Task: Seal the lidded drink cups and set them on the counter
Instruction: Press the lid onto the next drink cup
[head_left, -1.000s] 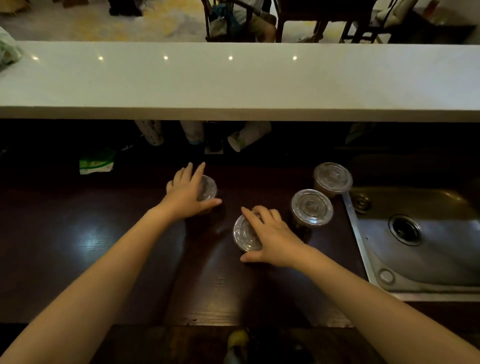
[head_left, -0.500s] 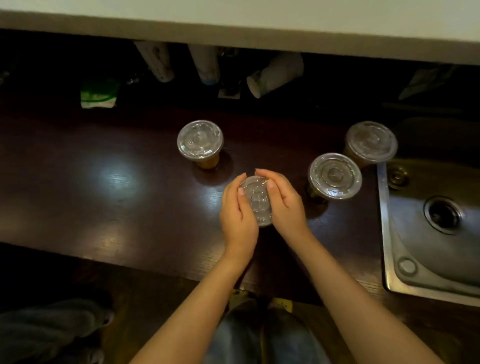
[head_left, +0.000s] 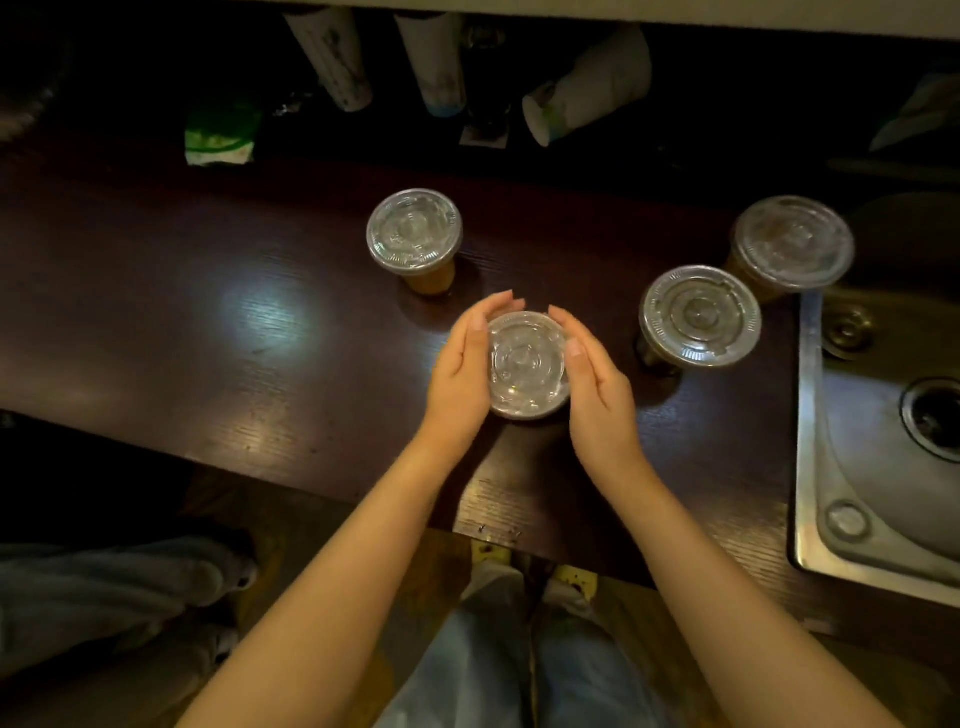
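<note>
Four plastic cups with clear lids stand on the dark wooden worktop (head_left: 208, 364). The middle cup (head_left: 527, 364) sits between both my hands. My left hand (head_left: 460, 369) curls round its left side and my right hand (head_left: 597, 384) curls round its right side, with both thumbs lying on the lid's rim. A cup of orange drink (head_left: 414, 231) stands just behind it to the left. Two more lidded cups (head_left: 700, 317) (head_left: 793, 242) stand to the right, near the sink. The middle cup's body is hidden under its lid.
A steel sink (head_left: 883, 519) fills the right edge. Stacks of paper cups (head_left: 332, 57) (head_left: 434, 62), one tipped cup (head_left: 587, 85) and a green packet (head_left: 221, 135) lie in the dark shelf behind. The white upper counter's edge (head_left: 675, 10) runs along the top. Another person's legs (head_left: 104, 587) are at lower left.
A second ago each hand was on a different cup; now both are on the middle one. Since half a second ago the thumbs have spread from the lid's centre out to its rim.
</note>
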